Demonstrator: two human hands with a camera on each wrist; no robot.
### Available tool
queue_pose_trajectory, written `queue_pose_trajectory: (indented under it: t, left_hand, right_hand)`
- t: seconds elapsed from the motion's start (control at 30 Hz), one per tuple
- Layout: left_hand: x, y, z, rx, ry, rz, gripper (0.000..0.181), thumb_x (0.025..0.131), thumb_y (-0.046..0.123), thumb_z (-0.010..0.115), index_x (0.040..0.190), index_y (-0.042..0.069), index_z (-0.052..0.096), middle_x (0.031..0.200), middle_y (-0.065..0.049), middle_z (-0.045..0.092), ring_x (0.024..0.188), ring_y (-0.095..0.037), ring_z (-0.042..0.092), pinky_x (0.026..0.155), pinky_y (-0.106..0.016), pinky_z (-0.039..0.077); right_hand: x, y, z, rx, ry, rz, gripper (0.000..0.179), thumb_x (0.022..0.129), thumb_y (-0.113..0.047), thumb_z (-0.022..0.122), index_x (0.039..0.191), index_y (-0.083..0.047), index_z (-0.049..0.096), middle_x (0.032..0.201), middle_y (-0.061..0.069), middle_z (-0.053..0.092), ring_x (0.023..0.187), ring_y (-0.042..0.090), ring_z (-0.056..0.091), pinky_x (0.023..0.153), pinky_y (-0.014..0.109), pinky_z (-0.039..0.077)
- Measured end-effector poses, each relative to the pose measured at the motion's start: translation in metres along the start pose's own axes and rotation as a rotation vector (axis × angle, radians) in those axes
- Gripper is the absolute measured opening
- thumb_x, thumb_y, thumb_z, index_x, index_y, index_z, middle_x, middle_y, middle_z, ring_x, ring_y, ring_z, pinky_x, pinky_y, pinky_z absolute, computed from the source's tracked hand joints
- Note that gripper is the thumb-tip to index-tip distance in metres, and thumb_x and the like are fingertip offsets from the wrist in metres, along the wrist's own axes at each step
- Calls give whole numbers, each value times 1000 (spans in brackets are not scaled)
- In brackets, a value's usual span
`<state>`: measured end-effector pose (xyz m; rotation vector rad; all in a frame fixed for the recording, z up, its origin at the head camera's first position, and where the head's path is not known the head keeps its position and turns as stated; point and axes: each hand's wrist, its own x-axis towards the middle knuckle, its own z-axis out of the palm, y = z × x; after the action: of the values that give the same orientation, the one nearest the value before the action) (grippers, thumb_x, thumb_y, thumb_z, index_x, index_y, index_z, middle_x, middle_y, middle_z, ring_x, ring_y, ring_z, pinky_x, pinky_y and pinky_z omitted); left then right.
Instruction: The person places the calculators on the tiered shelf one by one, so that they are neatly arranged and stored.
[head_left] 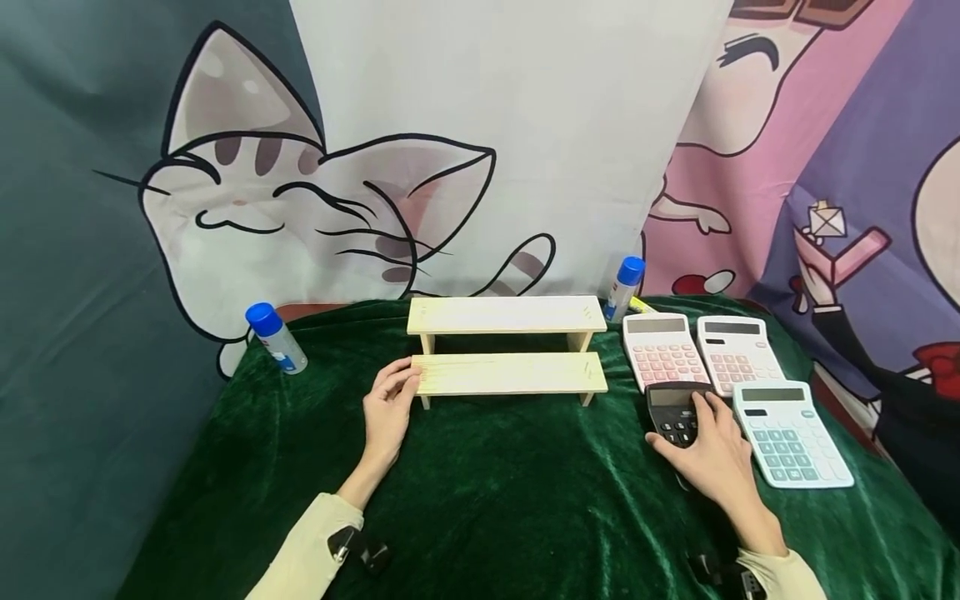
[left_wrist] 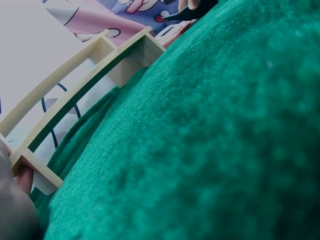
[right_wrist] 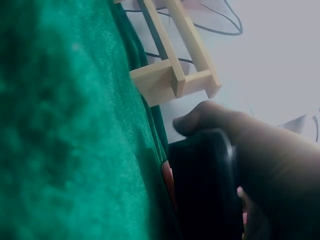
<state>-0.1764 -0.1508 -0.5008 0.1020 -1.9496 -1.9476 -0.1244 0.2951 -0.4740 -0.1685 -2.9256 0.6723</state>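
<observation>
A two-tier wooden stand (head_left: 510, 375) stands on the green cloth. My left hand (head_left: 387, 412) holds the left end of its lower shelf, with fingers around the corner in the left wrist view. On the right, my right hand (head_left: 712, 458) grips a black calculator (head_left: 671, 423) across its width. The right wrist view shows the calculator (right_wrist: 205, 185) tilted up, its keys turned away. Around it lie a pink-keyed calculator (head_left: 665, 350), a white calculator with pink keys (head_left: 738, 354) and a pale blue one (head_left: 795, 437).
A blue-capped bottle (head_left: 277, 337) stands left of the stand. Another blue-capped bottle (head_left: 624, 287) is behind its right end, beside a small yellow item (head_left: 641, 306). A printed cartoon curtain (head_left: 525, 125) hangs behind the green cloth (head_left: 487, 500).
</observation>
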Motion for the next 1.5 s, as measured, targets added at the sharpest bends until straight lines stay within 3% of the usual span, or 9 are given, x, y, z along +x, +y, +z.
queue_pose_trajectory:
  t: [0.1,0.2,0.33,0.47,0.8,1.03,1.23,1.5]
  left_hand:
    - [-1,2,2,27,3,-36,19,96,8,65,107,-6,73,127,-14,59,115,-14,55,92,-7,45]
    - [-5,15,3,53,5,-58,20,97,7,64,108,-8,71,119,-17,59,107,-10,55,89,-7,45]
    - [-9,33,4,66,-1,-64,21,97,7,63,108,-9,71,113,-18,59,100,-7,56,85,-9,46]
    - [-10,37,3,60,-11,-63,21,97,6,63,109,-9,70,114,-19,59,100,-7,56,85,-10,46]
    - [-6,37,5,39,-34,-70,21,97,7,62,110,-8,70,114,-18,57,101,-8,55,85,-10,47]
    - [-6,38,5,44,-29,-83,20,97,7,62,109,-7,71,114,-17,58,100,-9,54,83,-12,46]
    - [-7,38,4,31,-26,-105,21,98,5,61,110,-9,69,113,-18,59,96,-6,55,82,-12,46]
    - [0,7,1,-10,-6,-121,21,99,9,61,111,-5,70,115,-16,61,99,-6,57,85,-12,47]
  right_hand:
    - [1,-6,-3,14,-9,-19,101,80,-57,74,149,4,32,150,33,26,127,57,33,88,70,29]
    - [5,-16,-8,25,-7,-55,101,80,-57,74,149,3,32,151,32,26,130,54,32,90,71,29]
    - [10,-32,-13,37,13,-127,101,79,-56,76,150,1,33,152,29,27,132,51,32,91,70,30]
    - [16,-53,-18,64,27,-197,100,78,-53,78,152,-3,33,154,26,27,134,48,32,94,68,29]
    - [39,-124,-24,123,53,-368,99,74,-52,80,153,-10,37,157,18,30,133,42,37,99,65,31]
    - [55,-183,-14,136,25,-487,99,72,-57,79,152,-15,38,160,13,29,139,39,35,100,62,34]
    - [78,-226,6,97,-43,-489,100,73,-63,74,154,-17,36,160,12,26,142,37,32,101,59,34]
    - [105,-276,37,7,-82,-446,97,74,-65,69,152,-16,37,159,12,27,141,39,31,103,61,33]
